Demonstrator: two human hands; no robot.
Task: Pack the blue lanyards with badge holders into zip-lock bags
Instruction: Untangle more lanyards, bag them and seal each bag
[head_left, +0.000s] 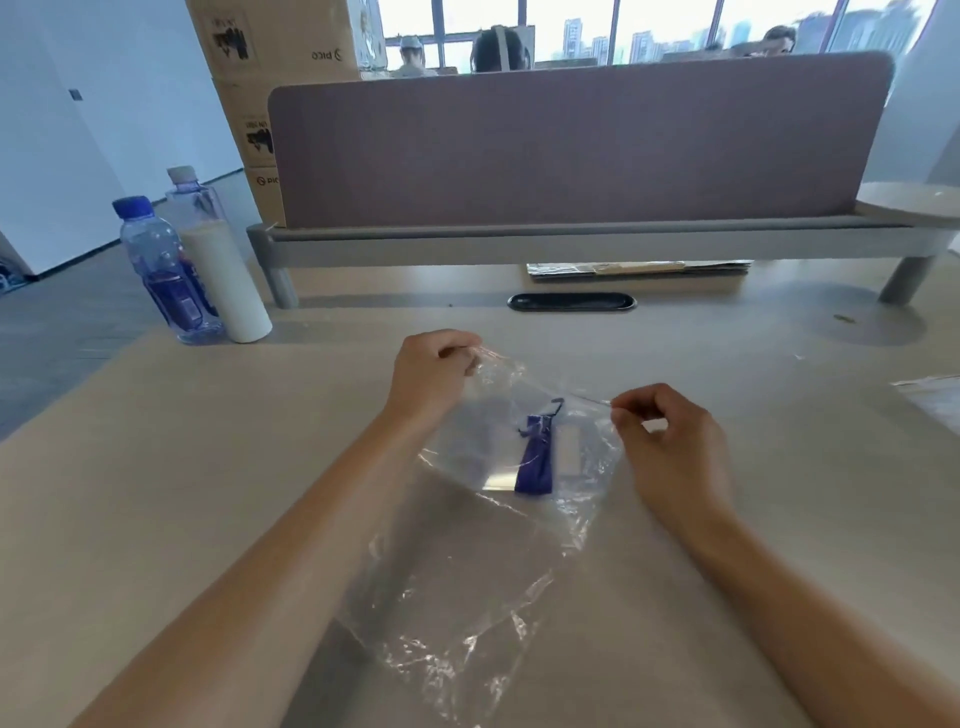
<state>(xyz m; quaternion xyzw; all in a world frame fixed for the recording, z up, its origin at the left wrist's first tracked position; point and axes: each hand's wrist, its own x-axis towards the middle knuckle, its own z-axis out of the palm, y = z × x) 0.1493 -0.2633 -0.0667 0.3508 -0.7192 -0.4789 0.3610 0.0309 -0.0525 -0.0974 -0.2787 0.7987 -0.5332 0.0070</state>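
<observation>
Zip-lock bag (524, 452): thin, limp, slippery. Left hand (431, 374) and right hand (670, 436) fingers pinch its top corners; blue lanyard (537, 457) inside.

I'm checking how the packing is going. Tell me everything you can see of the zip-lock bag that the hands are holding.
The zip-lock bag is clear, thin, crinkled plastic with glare on it. Its top edge is stretched between the left hand and the right hand, whose fingers pinch it at each end. Inside lie a folded blue lanyard and a pale badge holder. Its lower part sits over another clear bag on the table.
</observation>
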